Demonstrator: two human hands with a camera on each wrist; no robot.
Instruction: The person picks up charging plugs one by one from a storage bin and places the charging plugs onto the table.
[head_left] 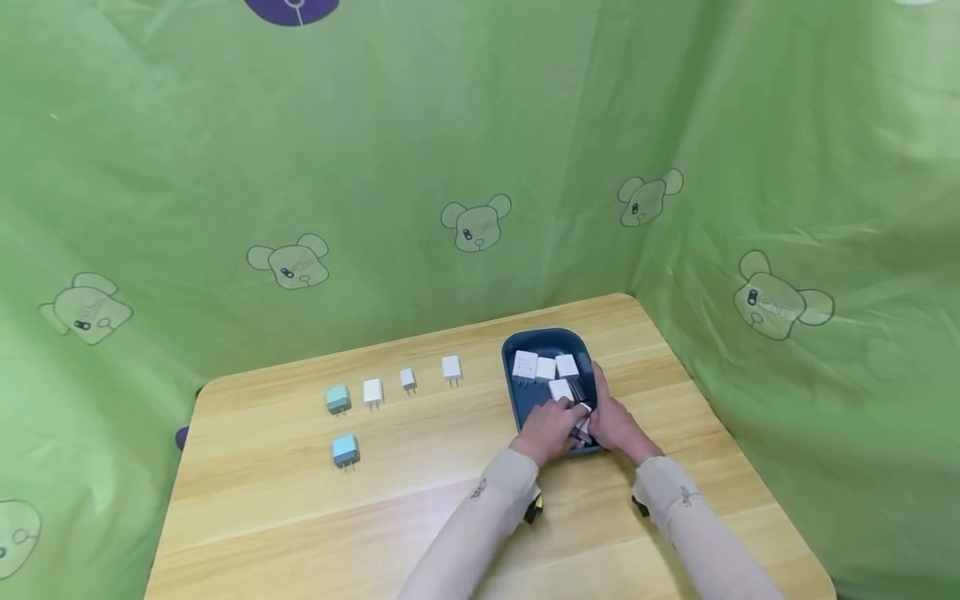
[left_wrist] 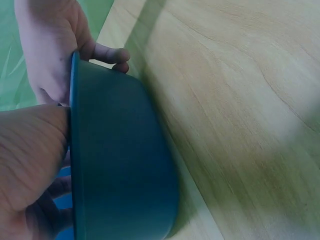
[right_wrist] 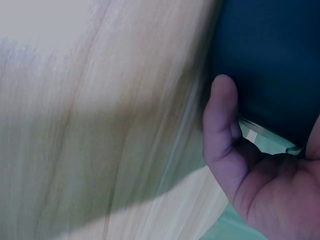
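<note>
A dark blue tray (head_left: pixel 551 334) holds several plug-in chargers, among them a white charger (head_left: pixel 525 365) at its far left and a dark one (head_left: pixel 577 390) near its right wall. My left hand (head_left: pixel 550 428) reaches over the near left rim, its fingers down among the chargers; whether they pinch one is hidden. With my right hand (head_left: pixel 615 422) I hold the tray's right side. In the right wrist view a finger (right_wrist: pixel 221 117) of that hand lies along the tray's outer wall (right_wrist: pixel 270 65). The left wrist view shows the outer wall (left_wrist: pixel 120 155) side-on, beside both hands.
On the wooden table (head_left: pixel 255 517), left of the tray, stand a teal charger (head_left: pixel 338 398), a blue one (head_left: pixel 346 450) and white ones (head_left: pixel 372 392), (head_left: pixel 407 380), (head_left: pixel 452 368), spaced apart. Green curtains (head_left: pixel 375 167) hang behind and beside the table.
</note>
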